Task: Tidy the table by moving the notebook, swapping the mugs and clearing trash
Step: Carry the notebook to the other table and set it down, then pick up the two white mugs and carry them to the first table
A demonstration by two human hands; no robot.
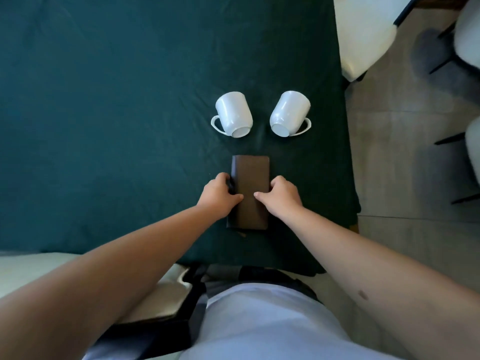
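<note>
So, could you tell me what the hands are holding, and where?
Both hands, left and right, grip the brown notebook by its long side edges, near the middle.

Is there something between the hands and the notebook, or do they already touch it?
Nothing visible is between them. The left hand grips the left edge of the brown notebook and the right hand grips its right edge. The two white mugs stand farther away, beyond the notebook and apart from it.
</note>
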